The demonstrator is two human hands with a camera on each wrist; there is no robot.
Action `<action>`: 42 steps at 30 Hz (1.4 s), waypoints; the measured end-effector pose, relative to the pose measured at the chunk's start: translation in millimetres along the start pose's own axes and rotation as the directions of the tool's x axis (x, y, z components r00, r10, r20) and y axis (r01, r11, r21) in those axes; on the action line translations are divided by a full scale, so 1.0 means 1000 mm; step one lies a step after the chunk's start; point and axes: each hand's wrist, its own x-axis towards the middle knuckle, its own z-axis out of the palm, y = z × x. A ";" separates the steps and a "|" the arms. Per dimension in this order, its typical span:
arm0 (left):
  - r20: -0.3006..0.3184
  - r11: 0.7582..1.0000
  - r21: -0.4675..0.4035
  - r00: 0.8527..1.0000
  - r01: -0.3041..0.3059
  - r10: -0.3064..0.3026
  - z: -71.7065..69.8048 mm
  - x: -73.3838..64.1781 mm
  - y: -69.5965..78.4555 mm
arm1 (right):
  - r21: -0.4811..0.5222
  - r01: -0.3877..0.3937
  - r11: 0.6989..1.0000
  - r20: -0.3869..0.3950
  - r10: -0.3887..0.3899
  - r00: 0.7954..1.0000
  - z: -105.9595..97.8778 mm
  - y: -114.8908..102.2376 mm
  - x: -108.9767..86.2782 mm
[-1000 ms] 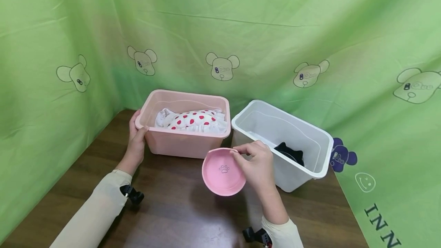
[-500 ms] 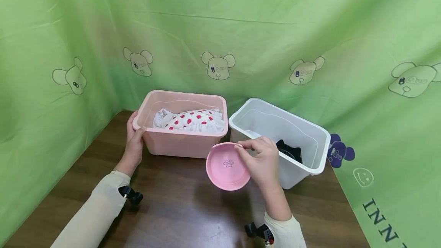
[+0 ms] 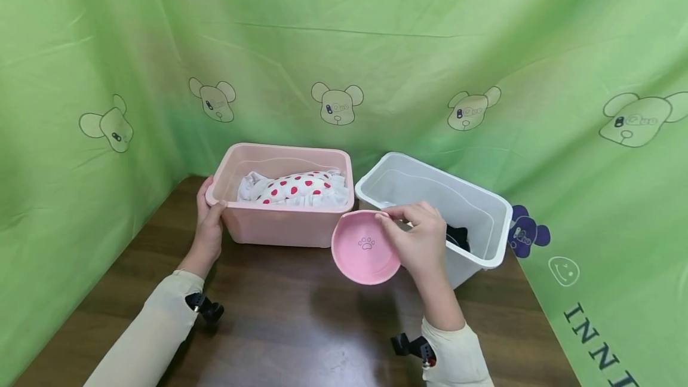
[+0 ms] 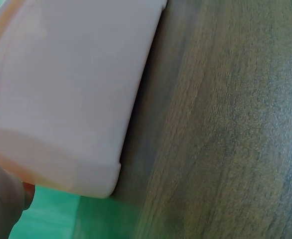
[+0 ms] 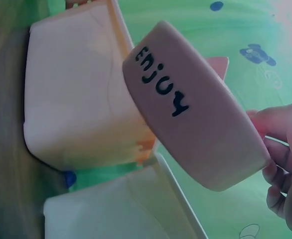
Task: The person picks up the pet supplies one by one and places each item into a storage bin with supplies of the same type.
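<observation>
A pink pet bowl (image 3: 366, 249) with a paw print inside hangs above the table, tilted toward the head camera. My right hand (image 3: 421, 240) pinches its rim between thumb and fingers. In the right wrist view the bowl's side (image 5: 186, 107) carries the word "Enjoy", and a pointed ear shows behind it. My left hand (image 3: 208, 226) grips the left front corner of a pink bin (image 3: 285, 227), thumb at the front rim. White cloth with red dots (image 3: 298, 187) lies in that bin. Beside it a white bin (image 3: 486, 220) holds a black cat-eared item (image 3: 459, 236), partly hidden by my right hand.
Both bins stand at the back of a brown wooden table (image 3: 279, 315), the white one angled. Behind and beside them hangs a green curtain (image 3: 344, 34) printed with bear heads.
My right hand has carried the pink pet bowl up and to the right, toward the white bin, covering more of the black item. My left hand keeps its grip on the pink bin.
</observation>
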 end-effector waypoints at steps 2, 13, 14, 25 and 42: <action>0.002 1.000 -0.002 1.000 -0.002 0.002 -0.001 0.000 0.000 | -0.013 0.002 1.000 -0.001 -0.002 1.000 -0.001 0.002 0.005; 0.009 1.000 0.006 1.000 0.003 -0.004 -0.001 0.001 0.000 | -0.113 -0.020 0.993 0.084 0.030 0.996 -0.012 0.007 0.034; 0.011 1.000 0.006 1.000 0.006 -0.006 0.000 0.001 0.000 | -0.128 -0.013 0.992 0.092 0.025 0.995 -0.013 0.007 0.038; 0.021 1.000 0.010 1.000 0.010 -0.010 -0.002 0.001 0.001 | -0.226 0.007 0.974 0.140 0.025 0.990 -0.021 0.011 0.069; 0.027 1.000 0.025 0.999 0.019 -0.019 -0.002 -0.002 0.002 | -0.327 0.020 0.945 0.192 0.045 0.980 -0.038 0.018 0.108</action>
